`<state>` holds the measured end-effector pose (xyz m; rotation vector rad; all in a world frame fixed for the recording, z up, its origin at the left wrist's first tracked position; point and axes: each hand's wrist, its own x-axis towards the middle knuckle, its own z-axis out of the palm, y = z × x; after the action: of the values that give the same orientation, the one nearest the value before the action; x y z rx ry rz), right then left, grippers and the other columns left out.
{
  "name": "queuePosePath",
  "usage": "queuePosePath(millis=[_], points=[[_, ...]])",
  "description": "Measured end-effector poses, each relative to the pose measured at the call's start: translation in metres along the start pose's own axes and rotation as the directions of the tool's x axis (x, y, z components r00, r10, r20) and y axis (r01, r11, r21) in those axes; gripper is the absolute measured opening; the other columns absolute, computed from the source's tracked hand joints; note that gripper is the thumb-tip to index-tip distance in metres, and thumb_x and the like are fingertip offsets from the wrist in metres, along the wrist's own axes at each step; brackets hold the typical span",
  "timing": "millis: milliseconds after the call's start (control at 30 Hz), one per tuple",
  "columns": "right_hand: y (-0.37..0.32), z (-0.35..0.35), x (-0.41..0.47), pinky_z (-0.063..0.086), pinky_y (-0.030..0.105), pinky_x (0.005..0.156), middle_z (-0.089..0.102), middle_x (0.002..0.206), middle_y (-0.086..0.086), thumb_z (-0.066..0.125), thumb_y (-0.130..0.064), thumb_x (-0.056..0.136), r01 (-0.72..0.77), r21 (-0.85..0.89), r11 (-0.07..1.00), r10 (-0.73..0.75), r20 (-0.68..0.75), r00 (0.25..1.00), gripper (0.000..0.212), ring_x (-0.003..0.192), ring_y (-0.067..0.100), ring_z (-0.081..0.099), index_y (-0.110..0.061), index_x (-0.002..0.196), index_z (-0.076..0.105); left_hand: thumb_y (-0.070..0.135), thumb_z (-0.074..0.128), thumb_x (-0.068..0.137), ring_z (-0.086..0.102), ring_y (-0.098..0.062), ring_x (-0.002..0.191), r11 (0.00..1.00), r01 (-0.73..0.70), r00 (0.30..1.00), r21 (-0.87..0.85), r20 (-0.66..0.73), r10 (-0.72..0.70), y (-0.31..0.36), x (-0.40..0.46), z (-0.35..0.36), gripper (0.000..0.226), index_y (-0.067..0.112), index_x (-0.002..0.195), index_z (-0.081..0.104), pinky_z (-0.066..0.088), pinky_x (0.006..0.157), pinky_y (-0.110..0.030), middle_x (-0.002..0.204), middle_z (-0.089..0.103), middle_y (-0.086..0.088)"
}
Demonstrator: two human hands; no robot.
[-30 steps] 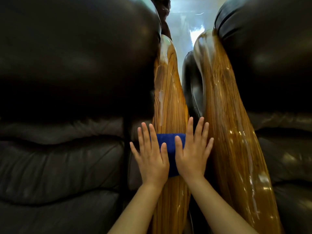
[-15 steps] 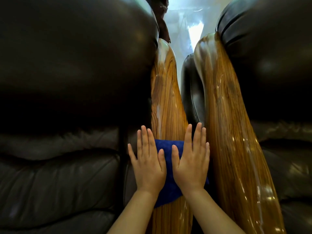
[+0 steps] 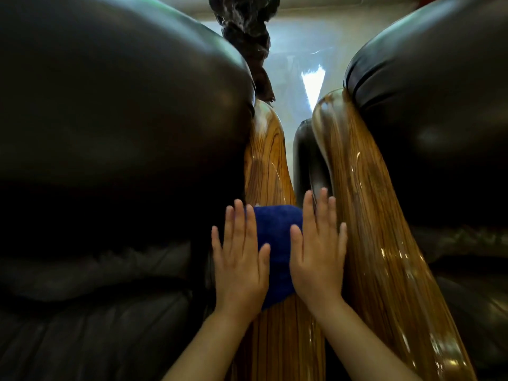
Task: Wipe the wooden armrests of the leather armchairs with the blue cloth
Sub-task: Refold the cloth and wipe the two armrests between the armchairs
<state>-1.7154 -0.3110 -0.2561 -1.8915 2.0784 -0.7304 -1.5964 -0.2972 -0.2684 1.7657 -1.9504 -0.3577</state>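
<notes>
A blue cloth (image 3: 276, 243) lies across the glossy wooden armrest (image 3: 268, 160) of the left black leather armchair (image 3: 123, 133). My left hand (image 3: 240, 259) presses flat on the cloth's left side, fingers stretched forward. My right hand (image 3: 317, 257) presses flat on its right side, fingertips reaching into the gap between the chairs. The cloth shows between my thumbs and below my left palm. A second wooden armrest (image 3: 365, 215), shiny with highlights, belongs to the right leather armchair (image 3: 439, 119) and runs just right of my right hand.
The two armchairs stand side by side with a narrow gap between their armrests. A dark leather panel (image 3: 305, 158) fills part of that gap. Beyond it lie a pale glossy floor (image 3: 297, 78) and a dark carved object (image 3: 247, 31).
Both hands have stayed flat on the cloth and slid it along the left armrest toward its far tip. More blue now shows between them.
</notes>
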Motion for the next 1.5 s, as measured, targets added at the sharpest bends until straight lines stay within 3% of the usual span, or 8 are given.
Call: queuePosePath(millis=[67,167,400,567,833,1100,1267,1500], points=[[0.006,0.0,-0.02,0.005,0.043,0.115,-0.003,0.156,-0.005,0.014,-0.04,0.094,0.082,0.042,0.996,-0.087,0.119,0.989,0.052,0.143,0.01,-0.007,-0.031,0.144,0.0,0.037,0.017,0.094,-0.01,-0.009,0.143,0.995,-0.1,0.988,0.001,0.118,0.099,-0.005,-0.017,0.003,0.059,0.024,0.145,-0.01,-0.004,0.115,-0.036,0.155,-0.017,0.005],[0.013,0.003,-0.023,-0.002,0.037,0.115,-0.012,0.153,-0.01,0.014,-0.037,0.094,0.121,0.045,0.992,-0.128,0.223,0.966,0.052,0.141,0.007,-0.015,-0.034,0.142,-0.005,0.044,0.006,0.09,-0.024,0.0,0.137,0.999,-0.049,0.969,-0.004,0.241,0.049,-0.009,-0.014,0.009,0.056,0.036,0.136,-0.026,-0.009,0.116,-0.031,0.145,-0.031,0.019],[0.015,0.014,0.025,-0.005,0.035,0.114,-0.022,0.148,-0.017,0.023,-0.032,0.097,0.12,0.114,0.986,-0.146,0.265,0.953,0.055,0.138,0.005,-0.023,-0.04,0.137,-0.013,0.043,0.006,0.09,-0.026,-0.002,0.137,1.0,0.023,0.981,-0.006,0.193,-0.022,-0.01,0.031,0.021,0.055,0.039,0.134,-0.027,-0.008,0.115,-0.029,0.147,-0.029,0.015],[0.014,0.022,0.061,0.002,0.035,0.115,-0.018,0.148,-0.019,0.027,-0.03,0.098,0.077,0.217,0.973,-0.139,0.283,0.949,0.054,0.138,0.003,-0.018,-0.041,0.136,-0.01,0.038,0.018,0.095,-0.021,-0.003,0.138,1.0,-0.001,0.984,0.025,0.18,-0.004,-0.014,0.07,0.02,0.054,0.032,0.138,-0.014,-0.003,0.115,-0.03,0.15,-0.017,0.012],[0.008,0.032,0.093,0.009,0.036,0.115,-0.007,0.155,-0.008,0.027,-0.029,0.098,0.063,0.192,0.979,-0.113,0.26,0.959,0.054,0.142,0.011,-0.007,-0.031,0.143,-0.003,0.035,0.033,0.095,-0.004,-0.007,0.14,0.996,-0.065,0.983,0.056,0.178,0.054,-0.016,0.112,0.01,0.059,0.026,0.143,0.001,0.009,0.111,-0.027,0.156,0.002,0.003],[0.018,0.001,0.139,0.009,0.022,0.107,0.002,0.157,-0.003,0.046,-0.016,0.093,0.018,0.27,0.963,-0.163,0.528,0.833,0.066,0.143,0.015,0.007,-0.027,0.145,0.009,0.021,0.044,0.094,-0.001,-0.016,0.144,0.993,-0.084,0.928,0.088,0.369,0.046,-0.014,0.155,-0.009,0.067,0.019,0.146,0.002,0.015,0.114,-0.031,0.158,-0.003,-0.001],[0.016,-0.005,0.162,0.026,0.029,0.108,0.035,0.149,0.004,0.058,-0.016,0.087,0.11,0.181,0.977,-0.183,0.461,0.868,0.061,0.135,0.021,0.034,-0.021,0.142,0.029,0.011,0.053,0.089,0.006,-0.019,0.144,0.992,-0.114,0.908,0.057,0.41,0.081,-0.019,0.171,-0.017,0.072,0.015,0.146,0.008,0.007,0.114,-0.027,0.157,0.006,-0.006],[0.013,-0.002,0.148,0.043,0.035,0.098,0.063,0.122,0.007,0.063,-0.019,0.083,0.085,0.168,0.982,-0.129,0.27,0.954,0.044,0.113,0.023,0.056,-0.02,0.126,0.054,0.005,0.056,0.085,0.035,-0.021,0.135,0.983,-0.123,0.965,0.135,0.246,0.087,-0.011,0.162,-0.024,0.062,0.017,0.141,0.032,0.029,0.108,-0.032,0.149,0.036,-0.004]])
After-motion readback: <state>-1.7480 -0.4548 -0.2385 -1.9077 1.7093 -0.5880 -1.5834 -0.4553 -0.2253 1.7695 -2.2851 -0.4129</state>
